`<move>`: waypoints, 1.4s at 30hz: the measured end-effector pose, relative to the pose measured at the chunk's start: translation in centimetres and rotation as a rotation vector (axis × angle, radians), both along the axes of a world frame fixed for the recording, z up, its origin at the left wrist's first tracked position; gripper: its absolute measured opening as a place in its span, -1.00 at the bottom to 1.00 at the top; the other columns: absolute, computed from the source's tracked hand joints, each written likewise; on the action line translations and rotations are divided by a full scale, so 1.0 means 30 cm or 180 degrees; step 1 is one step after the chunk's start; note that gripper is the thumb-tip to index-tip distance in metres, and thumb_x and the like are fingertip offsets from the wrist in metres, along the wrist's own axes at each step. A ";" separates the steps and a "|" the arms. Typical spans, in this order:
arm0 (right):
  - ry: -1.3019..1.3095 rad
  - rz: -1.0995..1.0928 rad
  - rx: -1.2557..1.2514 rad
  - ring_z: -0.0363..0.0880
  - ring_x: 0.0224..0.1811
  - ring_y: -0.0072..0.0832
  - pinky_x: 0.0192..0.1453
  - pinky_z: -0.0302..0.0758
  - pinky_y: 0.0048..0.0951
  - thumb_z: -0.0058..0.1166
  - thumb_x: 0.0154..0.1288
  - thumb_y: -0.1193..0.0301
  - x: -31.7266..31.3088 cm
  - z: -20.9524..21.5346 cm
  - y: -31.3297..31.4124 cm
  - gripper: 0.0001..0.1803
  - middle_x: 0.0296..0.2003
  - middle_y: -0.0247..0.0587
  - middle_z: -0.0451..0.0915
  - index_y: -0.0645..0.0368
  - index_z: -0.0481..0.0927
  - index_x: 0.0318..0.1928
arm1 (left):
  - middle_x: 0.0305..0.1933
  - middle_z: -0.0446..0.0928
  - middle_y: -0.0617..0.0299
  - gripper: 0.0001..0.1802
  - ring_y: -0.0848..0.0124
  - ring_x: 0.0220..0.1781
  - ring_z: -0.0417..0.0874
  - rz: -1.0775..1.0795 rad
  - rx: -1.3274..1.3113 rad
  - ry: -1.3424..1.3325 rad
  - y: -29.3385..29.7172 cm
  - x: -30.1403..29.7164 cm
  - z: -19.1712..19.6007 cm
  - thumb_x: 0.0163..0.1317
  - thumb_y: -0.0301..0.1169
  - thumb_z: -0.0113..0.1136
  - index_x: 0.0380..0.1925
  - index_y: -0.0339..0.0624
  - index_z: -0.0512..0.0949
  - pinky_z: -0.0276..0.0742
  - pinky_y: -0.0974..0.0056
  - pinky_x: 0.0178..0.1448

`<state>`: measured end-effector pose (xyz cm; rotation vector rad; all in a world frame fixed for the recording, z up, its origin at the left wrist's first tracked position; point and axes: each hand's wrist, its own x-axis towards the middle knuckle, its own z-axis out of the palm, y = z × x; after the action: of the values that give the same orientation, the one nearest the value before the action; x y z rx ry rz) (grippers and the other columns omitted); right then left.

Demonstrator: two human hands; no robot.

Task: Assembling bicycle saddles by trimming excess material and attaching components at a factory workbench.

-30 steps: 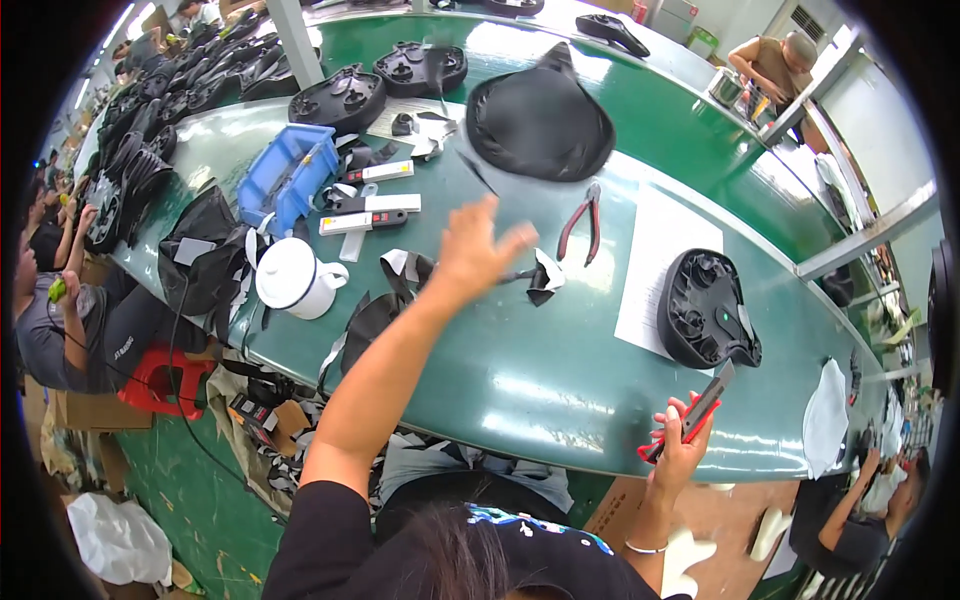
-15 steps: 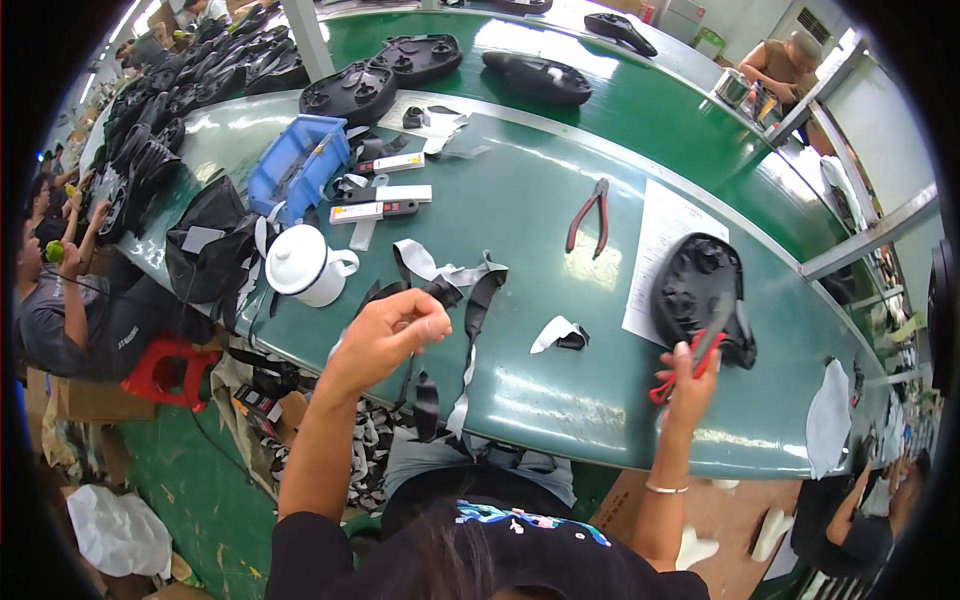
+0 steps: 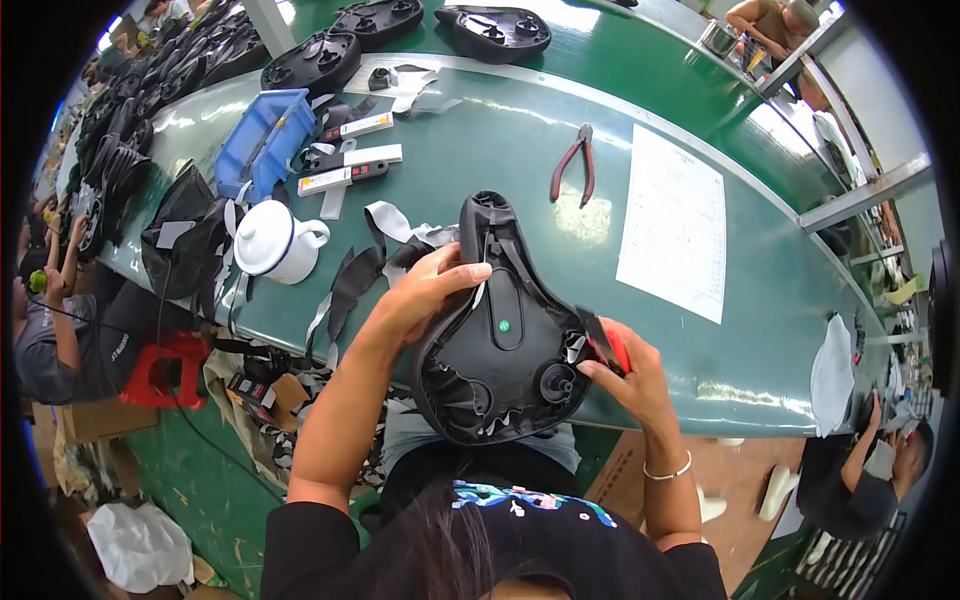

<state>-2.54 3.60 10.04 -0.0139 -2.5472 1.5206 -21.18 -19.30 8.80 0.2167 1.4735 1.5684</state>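
A black saddle lies underside up at the table's near edge, its narrow nose pointing away from me. Gathered cover material shows around its wide end, with a small green dot in the middle. My left hand grips the saddle's left side near the nose, thumb on top. Red-handled scissors with dark blades are in my right hand, which is closed round them. The blades lie against the saddle's right edge; whether they are parted is hard to see.
Black and white strips lie left of the saddle, near a white enamel mug. Farther back are a blue bin and box cutters. Pliers and a paper sheet lie beyond. More saddles stand at the back.
The saddle has moved from the right, on the paper, to in front of me. My left hand has taken hold of it. My right hand has brought the scissors to its edge.
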 end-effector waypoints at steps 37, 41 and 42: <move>-0.0084 -0.1427 -0.0744 0.42 -0.45 -0.69 -0.37 0.42 -0.63 0.12 0.13 0.55 -0.109 0.082 -0.019 -0.44 -0.35 -0.37 0.46 0.18 0.34 0.18 | -0.19 0.47 0.12 -0.45 0.20 -0.03 0.45 0.1880 -0.1886 0.4509 -0.166 0.125 0.000 -0.03 -0.38 0.33 0.01 -0.21 0.40 0.30 0.19 0.16; -0.0241 -0.0822 -0.0771 0.52 -0.35 -0.58 -0.28 0.49 -0.55 0.19 0.15 0.47 -0.120 0.157 -0.154 -0.44 -0.25 -0.29 0.53 0.19 0.33 0.18 | -0.30 0.46 0.20 -0.66 0.24 -0.14 0.43 -0.0220 -0.0698 0.4769 0.065 0.137 0.144 -0.08 -0.31 0.32 -0.26 -0.13 0.51 0.30 0.19 -0.03; -0.0020 -0.0599 -0.0519 0.57 -0.30 -0.49 -0.22 0.52 -0.50 0.19 0.17 0.47 -0.118 0.165 -0.174 -0.43 -0.19 -0.22 0.56 0.19 0.32 0.19 | -0.35 0.46 0.24 -0.74 0.27 -0.21 0.43 -0.0656 -0.0641 0.5000 0.104 0.129 0.119 -0.06 -0.28 0.29 -0.36 -0.10 0.53 0.28 0.20 -0.10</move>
<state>-6.07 -1.61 15.00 -0.2719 -2.3428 1.6490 -17.31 -16.18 12.38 1.6825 2.5613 0.9167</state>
